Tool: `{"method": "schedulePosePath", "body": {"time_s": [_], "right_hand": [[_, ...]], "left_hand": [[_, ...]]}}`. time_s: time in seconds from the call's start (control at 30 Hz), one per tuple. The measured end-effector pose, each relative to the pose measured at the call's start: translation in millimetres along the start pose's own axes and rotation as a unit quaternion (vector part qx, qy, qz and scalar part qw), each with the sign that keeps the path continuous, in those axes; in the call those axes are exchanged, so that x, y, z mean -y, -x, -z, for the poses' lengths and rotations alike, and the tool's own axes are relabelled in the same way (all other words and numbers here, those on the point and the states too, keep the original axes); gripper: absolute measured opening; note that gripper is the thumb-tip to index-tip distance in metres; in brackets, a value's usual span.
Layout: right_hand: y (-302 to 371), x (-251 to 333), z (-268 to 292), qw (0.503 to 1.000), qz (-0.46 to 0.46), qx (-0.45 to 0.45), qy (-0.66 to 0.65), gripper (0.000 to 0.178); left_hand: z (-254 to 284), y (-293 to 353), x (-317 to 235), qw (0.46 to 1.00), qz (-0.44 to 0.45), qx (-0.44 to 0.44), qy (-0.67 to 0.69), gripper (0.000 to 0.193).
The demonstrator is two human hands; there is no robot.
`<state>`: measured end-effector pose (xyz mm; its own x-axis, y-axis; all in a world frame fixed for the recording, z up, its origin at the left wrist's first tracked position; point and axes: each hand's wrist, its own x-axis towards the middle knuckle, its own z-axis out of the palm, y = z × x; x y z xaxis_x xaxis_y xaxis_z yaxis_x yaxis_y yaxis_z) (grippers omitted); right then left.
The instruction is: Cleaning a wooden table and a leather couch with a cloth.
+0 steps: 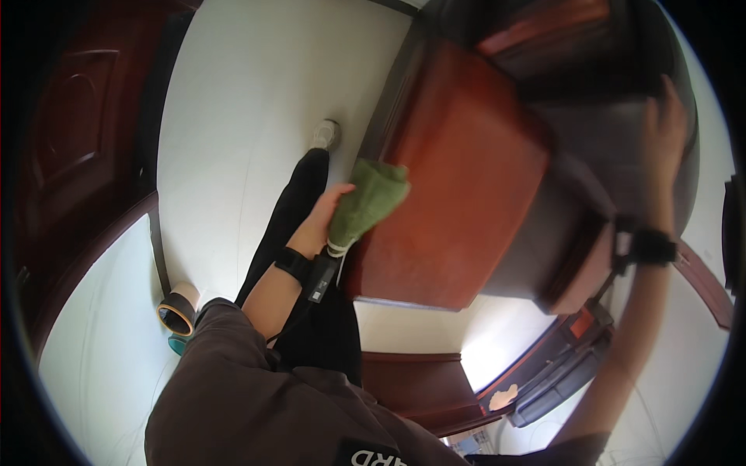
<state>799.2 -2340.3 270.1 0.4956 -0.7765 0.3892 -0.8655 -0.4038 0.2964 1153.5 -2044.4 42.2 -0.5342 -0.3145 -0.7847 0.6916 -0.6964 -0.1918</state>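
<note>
While left hand [316,223] grips green bundle [369,198], long axis slanting ahead-right, right hand [666,130], fingers spread, hangs well apart.

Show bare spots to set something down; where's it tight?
Bare: reddish wooden tabletop, between the green bundle in the left hand and the dark seat; pale floor between the dark red door and the shoe. Crowded: lower left, an orange-rimmed container beside a teal one.

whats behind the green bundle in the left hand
Right of the green bundle, a reddish-brown wooden surface shows. What lies directly behind is covered, including most fingers of the left hand.
</note>
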Motion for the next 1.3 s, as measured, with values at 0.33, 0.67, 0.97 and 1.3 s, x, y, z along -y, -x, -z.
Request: {"method": "schedulePosePath", "body": {"time_s": [0.33,0.67,0.97,1.3], "right_hand": [[353.2,236.9,41.4,0.854,-0.325,0.27,-0.303,0.048],[476.8,277.4,73.1,0.839,-0.411,0.273,-0.228,0.048],[430.7,280.3,65.7,0.852,-0.35,0.239,-0.307,0.048],[363.3,281.5,53.1,0.893,-0.322,0.174,-0.261,0.045]], "left_hand": [[125.8,38.8,99.6,0.965,-0.101,0.035,0.239,0.044],[130.0,32.1,154.5,0.973,-0.032,-0.171,-0.151,0.05],[128.9,-29.8,217.2,0.652,-0.448,-0.094,-0.605,0.08],[107.6,-32.0,187.7,0.713,-0.42,-0.089,-0.554,0.085]]}}
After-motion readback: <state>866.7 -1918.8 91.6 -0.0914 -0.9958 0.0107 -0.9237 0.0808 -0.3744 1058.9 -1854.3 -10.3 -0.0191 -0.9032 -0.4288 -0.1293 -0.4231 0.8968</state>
